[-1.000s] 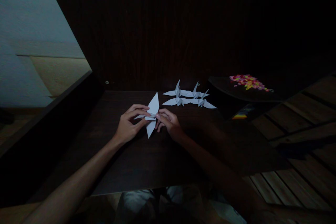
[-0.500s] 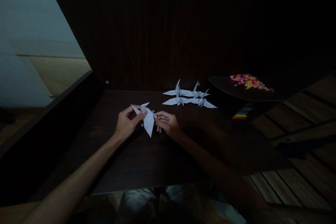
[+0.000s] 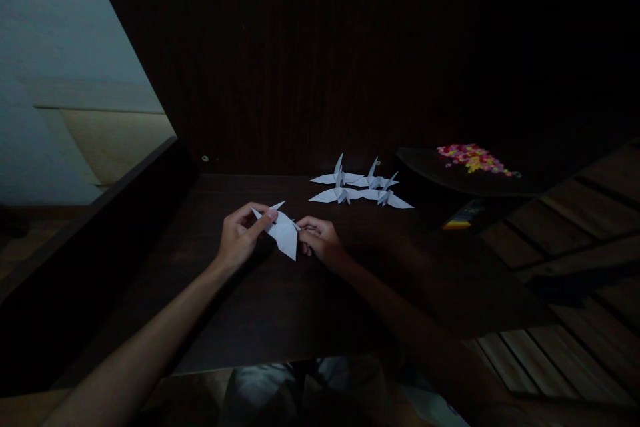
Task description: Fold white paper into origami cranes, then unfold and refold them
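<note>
A white origami crane (image 3: 286, 235) is held just above the dark desk, between both hands. My left hand (image 3: 243, 232) pinches its upper left part, thumb on top and fingers underneath. My right hand (image 3: 320, 240) is closed on the crane's right-hand point, thumb against the curled fingers; part of the paper is hidden there. One wing points down toward me, and slim tips stick out at the upper left. Several finished white paper cranes (image 3: 344, 195) stand close together behind my right hand, in two rows with wings spread.
A dark shelf (image 3: 420, 163) at the right carries a heap of small pink, red and yellow pieces (image 3: 475, 157). A raised side board (image 3: 100, 220) borders the desk (image 3: 240, 320) on the left, a tall panel (image 3: 300, 60) behind. Slatted wood (image 3: 530, 360) lies at the right.
The crane in my hands has turned, its lower wing tip swinging to the right and its upper points shifting. Both hands keep their grip nearly in place. The standing cranes have not moved.
</note>
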